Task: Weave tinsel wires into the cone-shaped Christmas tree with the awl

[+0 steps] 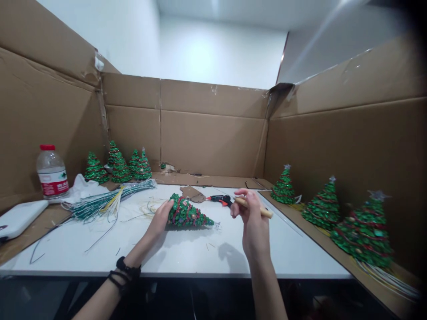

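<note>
My left hand (163,215) is closed round the base of a small green Christmas tree (190,213), which lies on its side above the white table with its silver star pointing right. Red garland and small coloured beads wrap the tree. In my right hand (251,218) is a thin tool with a light wooden handle (265,213), pinched between the fingers; its working tip is too small to make out. Just behind the hands a black and orange glue gun (220,199) lies by a piece of brown cardboard (192,194).
A bundle of green, white and yellow wires (106,202) lies at the left, near crumpled tissue (82,189), a red-capped bottle (52,173) and a white device (22,218). Several finished-looking trees (322,204) stand right; more trees (120,164) stand back left. Cardboard walls (213,138) enclose the table.
</note>
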The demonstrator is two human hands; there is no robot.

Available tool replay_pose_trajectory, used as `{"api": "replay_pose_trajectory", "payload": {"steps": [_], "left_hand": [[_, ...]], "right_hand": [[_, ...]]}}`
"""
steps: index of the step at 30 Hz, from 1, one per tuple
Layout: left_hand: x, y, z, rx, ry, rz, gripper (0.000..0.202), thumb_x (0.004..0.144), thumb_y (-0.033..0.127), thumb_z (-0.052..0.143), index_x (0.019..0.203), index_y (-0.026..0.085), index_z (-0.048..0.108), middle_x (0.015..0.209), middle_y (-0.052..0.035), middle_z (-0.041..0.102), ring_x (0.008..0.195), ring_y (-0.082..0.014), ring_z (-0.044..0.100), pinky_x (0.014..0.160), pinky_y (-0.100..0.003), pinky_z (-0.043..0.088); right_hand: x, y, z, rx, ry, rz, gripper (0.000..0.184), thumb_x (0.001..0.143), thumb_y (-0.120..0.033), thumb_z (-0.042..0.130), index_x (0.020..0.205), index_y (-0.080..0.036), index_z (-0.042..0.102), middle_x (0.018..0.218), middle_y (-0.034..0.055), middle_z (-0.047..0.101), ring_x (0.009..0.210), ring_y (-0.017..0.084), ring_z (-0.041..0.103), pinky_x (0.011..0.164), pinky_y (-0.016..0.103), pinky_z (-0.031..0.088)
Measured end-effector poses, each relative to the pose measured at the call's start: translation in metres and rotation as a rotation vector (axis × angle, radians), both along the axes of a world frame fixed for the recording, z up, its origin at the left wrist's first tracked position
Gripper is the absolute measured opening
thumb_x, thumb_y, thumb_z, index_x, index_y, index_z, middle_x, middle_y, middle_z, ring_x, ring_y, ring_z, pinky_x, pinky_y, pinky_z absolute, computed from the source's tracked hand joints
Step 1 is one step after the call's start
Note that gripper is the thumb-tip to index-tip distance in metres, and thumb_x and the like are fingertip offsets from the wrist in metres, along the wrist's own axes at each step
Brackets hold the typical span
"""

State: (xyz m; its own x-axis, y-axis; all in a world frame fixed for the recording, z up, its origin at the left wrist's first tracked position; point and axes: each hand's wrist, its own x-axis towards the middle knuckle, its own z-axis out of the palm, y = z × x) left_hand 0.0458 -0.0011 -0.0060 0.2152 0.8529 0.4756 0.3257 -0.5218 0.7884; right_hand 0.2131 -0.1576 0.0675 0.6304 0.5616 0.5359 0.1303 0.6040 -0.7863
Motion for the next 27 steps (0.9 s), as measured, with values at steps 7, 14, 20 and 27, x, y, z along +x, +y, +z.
{"api": "replay_pose_trajectory", "payload": {"steps": [7, 14, 20, 27], "left_hand": [[0.006, -0.035, 0.043, 0.023, -0.320, 0.207, 0.045, 0.089, 0.052, 0.035, 0.109, 0.018, 0.055, 0.113, -0.0123, 0.061, 0.123, -0.0281, 0.044, 0.103, -0.044, 0.035], [0.026, -0.122, 0.070, 0.059, -0.861, 0.189, 0.061, 0.088, 0.060, 0.034, 0.134, 0.021, 0.042, 0.125, -0.0105, 0.057, 0.118, -0.0259, 0.052, 0.097, -0.036, 0.044], [0.056, -0.165, 0.049, -0.255, -1.024, -0.047, 0.066, 0.079, 0.066, 0.044, 0.128, 0.022, 0.052, 0.111, -0.0082, 0.068, 0.101, -0.0259, 0.064, 0.079, -0.035, 0.055], [0.061, -0.175, 0.038, -0.356, -0.822, -0.236, 0.059, 0.078, 0.063, 0.047, 0.118, 0.023, 0.062, 0.104, -0.0055, 0.071, 0.110, -0.0316, 0.059, 0.090, -0.043, 0.053]], "right_hand": [[-0.009, -0.004, 0.000, -0.088, -0.158, -0.092, 0.029, 0.084, -0.044, 0.049, 0.096, -0.022, 0.063, 0.100, 0.0060, 0.065, 0.095, 0.020, 0.058, 0.078, 0.031, 0.044], [-0.043, -0.003, -0.009, -0.069, -0.071, 0.119, 0.050, 0.080, -0.053, 0.055, 0.123, -0.026, 0.053, 0.114, 0.0077, 0.063, 0.096, 0.019, 0.059, 0.073, 0.029, 0.047], [-0.053, -0.006, -0.009, 0.173, 0.315, -0.023, 0.057, 0.083, -0.056, 0.044, 0.129, -0.021, 0.045, 0.099, 0.0073, 0.065, 0.089, 0.020, 0.062, 0.078, 0.034, 0.050], [-0.022, -0.006, 0.001, 0.150, 0.362, -0.218, 0.051, 0.087, -0.055, 0.027, 0.112, -0.017, 0.053, 0.084, 0.0054, 0.061, 0.076, 0.020, 0.062, 0.069, 0.033, 0.053]]}}
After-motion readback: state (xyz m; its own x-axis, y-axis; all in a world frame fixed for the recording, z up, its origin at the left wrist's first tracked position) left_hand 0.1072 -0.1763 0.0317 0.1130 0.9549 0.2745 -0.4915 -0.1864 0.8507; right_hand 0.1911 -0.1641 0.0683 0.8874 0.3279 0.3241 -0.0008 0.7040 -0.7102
